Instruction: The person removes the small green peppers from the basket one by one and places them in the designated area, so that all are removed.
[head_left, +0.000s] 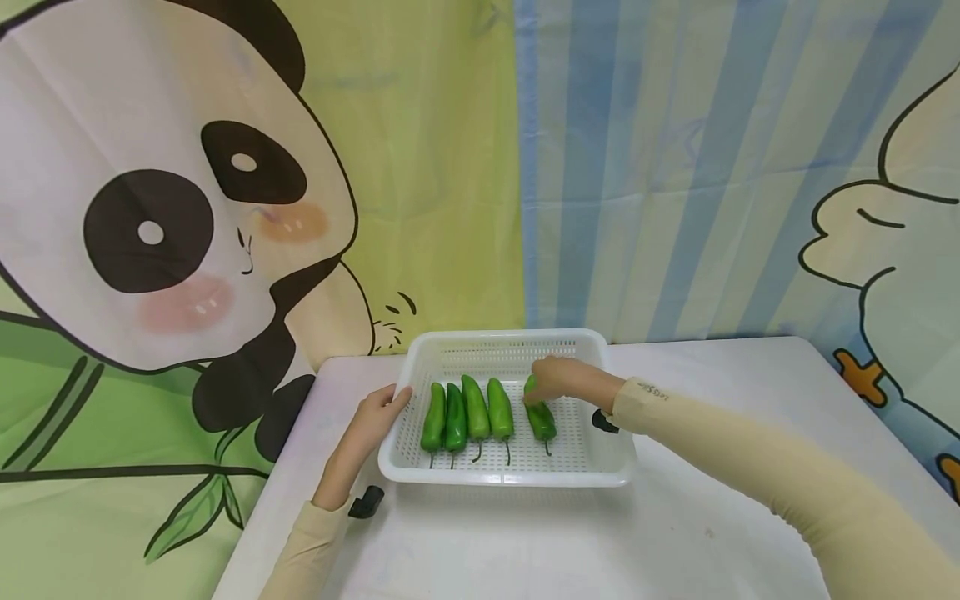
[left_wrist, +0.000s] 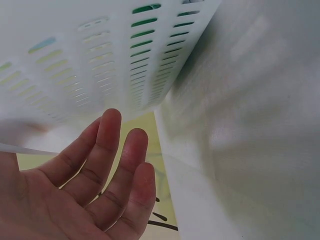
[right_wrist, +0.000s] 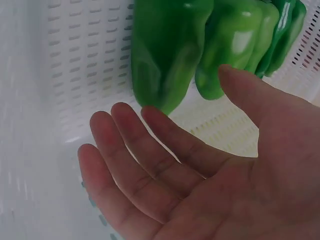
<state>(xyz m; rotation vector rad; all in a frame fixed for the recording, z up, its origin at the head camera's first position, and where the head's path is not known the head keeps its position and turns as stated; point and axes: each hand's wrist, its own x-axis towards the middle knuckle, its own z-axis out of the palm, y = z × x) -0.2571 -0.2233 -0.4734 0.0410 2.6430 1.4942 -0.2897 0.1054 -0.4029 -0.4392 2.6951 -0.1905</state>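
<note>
Panda backdrop; left hand grips basket, right hand (fingers loose) at pepper, four others near.

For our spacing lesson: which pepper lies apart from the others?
The rightmost pepper in the head view, by the right hand; a gap separates it from the other four.

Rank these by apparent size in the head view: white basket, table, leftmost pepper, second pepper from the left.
1. Table
2. White basket
3. Leftmost pepper and second pepper from the left: too alike to rank.
</note>
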